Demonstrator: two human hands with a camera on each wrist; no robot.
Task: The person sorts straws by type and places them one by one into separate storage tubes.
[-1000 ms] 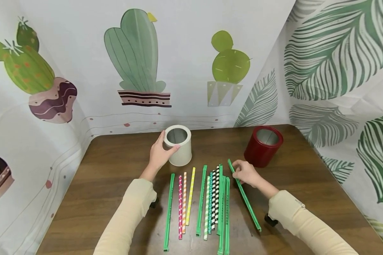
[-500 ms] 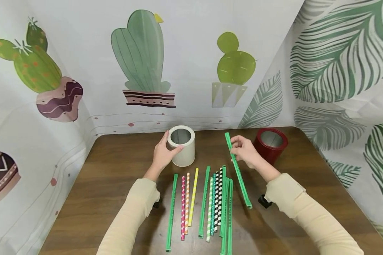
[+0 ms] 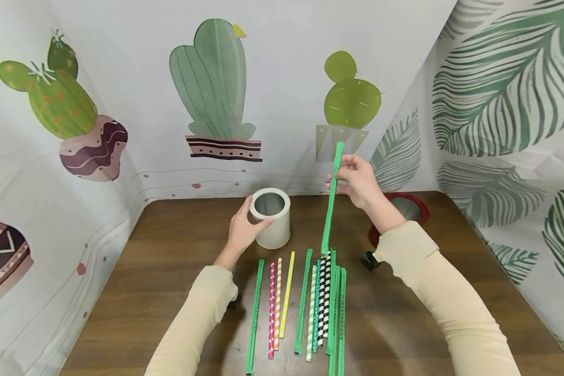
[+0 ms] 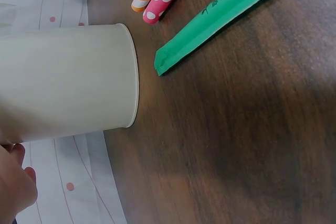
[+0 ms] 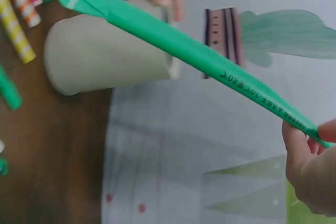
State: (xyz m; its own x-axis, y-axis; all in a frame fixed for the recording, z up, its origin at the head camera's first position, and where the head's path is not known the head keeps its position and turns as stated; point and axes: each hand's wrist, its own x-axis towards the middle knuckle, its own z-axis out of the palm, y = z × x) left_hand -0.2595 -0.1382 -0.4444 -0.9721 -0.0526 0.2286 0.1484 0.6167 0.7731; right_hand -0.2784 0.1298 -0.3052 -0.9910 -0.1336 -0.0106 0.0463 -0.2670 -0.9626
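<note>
One green straw (image 3: 331, 209) pinched aloft in right hand (image 3: 359, 183); left hand (image 3: 242, 230), thumb spread from fingers, grips white can (image 3: 275, 232) (far part of counter (image 3: 183, 240), left of the straw).

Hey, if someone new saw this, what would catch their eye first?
Probably the green straw held up in the right hand. Next, the row of colourful straws lying on the table, with the white can, held by the left hand, behind it.
</note>
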